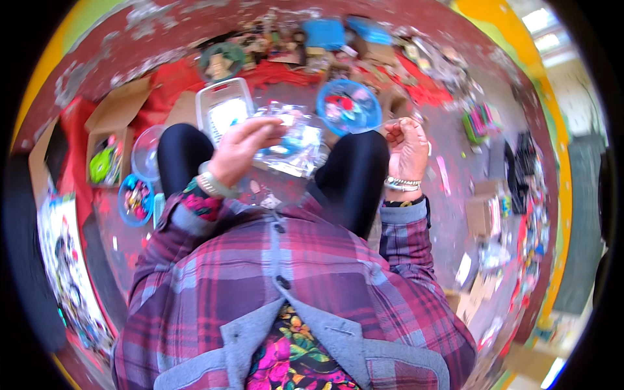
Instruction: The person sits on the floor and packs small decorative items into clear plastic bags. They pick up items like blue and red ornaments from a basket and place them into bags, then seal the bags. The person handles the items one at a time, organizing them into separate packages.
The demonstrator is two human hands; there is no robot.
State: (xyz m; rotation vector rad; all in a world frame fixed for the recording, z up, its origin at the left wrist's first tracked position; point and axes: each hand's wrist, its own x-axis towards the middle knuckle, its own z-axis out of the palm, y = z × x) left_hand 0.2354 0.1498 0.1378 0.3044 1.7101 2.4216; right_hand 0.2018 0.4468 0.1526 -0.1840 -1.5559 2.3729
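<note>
- Left hand (244,146): over the near-left edge of the loose heap of clear, shiny plastic packets (300,148) between the knees. Fingers together, reaching right. Too blurred at the tips; can't tell if it's pinching something or just above.
- Right hand (408,146): raised by the right knee, palm up, fingers curled in. Can't tell whether they close on anything small.
- Packets lie on the floor, right of the white rectangular plastic basket (203,117) and left of the round blue plastic basin (373,117) of mixed small pieces. Some bluish contents show through; can't identify them.
- Handling, my read: light, floppy film, slick, likely to slide and cling together. Film probably tears easily; contents possibly stiffer.
- Grip: pinch one packet at a free edge or corner, thumb against fingertips. Avoid squeezing the middle.
- Basin: looks thin-walled and rigid; take it by the rim, both sides, kept level.
</note>
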